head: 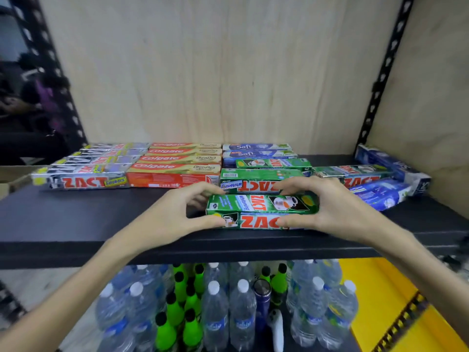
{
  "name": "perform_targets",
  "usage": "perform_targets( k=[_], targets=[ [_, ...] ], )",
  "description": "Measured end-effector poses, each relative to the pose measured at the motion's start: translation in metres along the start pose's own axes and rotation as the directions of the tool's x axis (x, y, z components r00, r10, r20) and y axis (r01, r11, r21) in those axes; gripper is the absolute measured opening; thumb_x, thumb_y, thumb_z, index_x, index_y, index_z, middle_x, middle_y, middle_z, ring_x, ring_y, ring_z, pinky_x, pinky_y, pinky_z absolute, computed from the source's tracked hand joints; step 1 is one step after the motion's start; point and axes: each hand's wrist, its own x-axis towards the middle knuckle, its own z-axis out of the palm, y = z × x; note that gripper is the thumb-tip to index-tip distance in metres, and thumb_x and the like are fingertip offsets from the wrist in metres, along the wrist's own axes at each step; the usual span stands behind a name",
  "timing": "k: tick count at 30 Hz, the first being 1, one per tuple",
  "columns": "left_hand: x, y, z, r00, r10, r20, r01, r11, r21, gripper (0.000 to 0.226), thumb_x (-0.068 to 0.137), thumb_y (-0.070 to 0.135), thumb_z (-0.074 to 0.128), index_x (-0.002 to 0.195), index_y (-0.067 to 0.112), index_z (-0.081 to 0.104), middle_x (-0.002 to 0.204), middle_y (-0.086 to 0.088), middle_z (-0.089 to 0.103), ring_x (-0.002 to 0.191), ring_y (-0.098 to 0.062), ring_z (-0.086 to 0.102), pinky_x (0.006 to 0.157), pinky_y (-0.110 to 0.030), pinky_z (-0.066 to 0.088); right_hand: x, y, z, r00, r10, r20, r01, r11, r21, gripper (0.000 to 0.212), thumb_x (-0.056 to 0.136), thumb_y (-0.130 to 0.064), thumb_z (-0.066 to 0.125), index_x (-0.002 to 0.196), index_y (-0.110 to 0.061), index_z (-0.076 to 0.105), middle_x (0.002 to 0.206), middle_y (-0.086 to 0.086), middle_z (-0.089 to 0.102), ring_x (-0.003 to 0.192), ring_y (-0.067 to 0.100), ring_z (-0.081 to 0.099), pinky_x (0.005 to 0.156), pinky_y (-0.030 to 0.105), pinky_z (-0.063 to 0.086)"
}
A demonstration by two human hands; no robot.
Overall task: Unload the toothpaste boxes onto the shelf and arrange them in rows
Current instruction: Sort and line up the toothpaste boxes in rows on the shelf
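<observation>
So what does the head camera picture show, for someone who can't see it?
Two hands, left and right, hold a green toothpaste box by its ends on a dark shelf. Behind it lie rows of toothpaste boxes; bottles stand below.

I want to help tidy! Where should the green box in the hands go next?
Probably slide the green box, held by the left hand and right hand, back against the green row; a gap still shows there.

Below the board I saw clear water bottles [242, 311] with white caps standing packed around green bottles [175, 311] with black caps. A dark blue flask [262, 301] stood among them. A yellow surface [375, 295] lay to their right.
</observation>
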Motion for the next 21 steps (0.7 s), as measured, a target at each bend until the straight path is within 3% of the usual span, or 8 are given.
perform_targets(
  k=[4,9,14,18,21],
  targets=[
    [-0.031,-0.018,-0.031,0.999,-0.041,-0.017,0.042,0.998,0.037,0.044,0.083,0.042,0.076,0.124,0.038,0.06,0.121,0.014,0.068,0.113,-0.007,0.065,0.101,-0.035,0.051,0.013,-0.027,0.038,0.997,-0.019,-0.078,0.026,0.995,0.101,0.073,0.067,-0.076,0.075,0.13,-0.041,0.061,0.122,-0.025,0.067,0.12,-0.004,0.057,0.109,0.042,0.043],
    [-0.08,-0.046,-0.085,0.99,-0.126,-0.068,0.132,0.987,0.093,0.058,0.078,0.062,0.069,0.131,0.042,0.057,0.13,0.016,0.064,0.122,-0.001,0.06,0.106,-0.032,0.048,0.045,-0.077,0.095,0.995,-0.026,-0.098,0.048,0.972,0.23,0.077,0.068,-0.077,0.073,0.135,-0.046,0.052,0.123,-0.024,0.064,0.125,0.006,0.053,0.108,0.042,0.044],
    [-0.119,-0.071,-0.131,0.964,-0.212,-0.158,0.233,0.963,0.132,0.048,0.083,0.047,0.068,0.13,0.044,0.057,0.132,0.019,0.062,0.121,0.004,0.058,0.102,-0.016,0.046,0.077,-0.132,0.136,0.993,-0.045,-0.112,0.078,0.949,0.307,0.073,0.072,-0.067,0.079,0.135,-0.041,0.054,0.124,-0.021,0.062,0.124,0.004,0.052,0.106,0.036,0.045],
    [-0.137,-0.094,-0.158,0.942,-0.256,-0.216,0.292,0.944,0.153,0.052,0.092,0.03,0.066,0.142,0.035,0.052,0.139,0.018,0.058,0.126,0.001,0.056,0.107,-0.03,0.048,0.102,-0.17,0.161,0.992,-0.047,-0.117,0.085,0.936,0.34,0.07,0.075,-0.06,0.08,0.135,-0.035,0.056,0.126,-0.015,0.061,0.123,0.005,0.051,0.105,0.031,0.043],
    [-0.144,-0.098,-0.165,0.926,-0.299,-0.232,0.339,0.927,0.157,0.058,0.091,0.035,0.061,0.147,0.033,0.046,0.146,0.014,0.051,0.131,-0.001,0.052,0.109,-0.037,0.048,0.113,-0.185,0.17,0.994,-0.054,-0.094,0.085,0.928,0.363,0.071,0.076,-0.059,0.08,0.137,-0.034,0.054,0.129,-0.015,0.061,0.124,0.004,0.05,0.105,0.03,0.044]
  ],
)
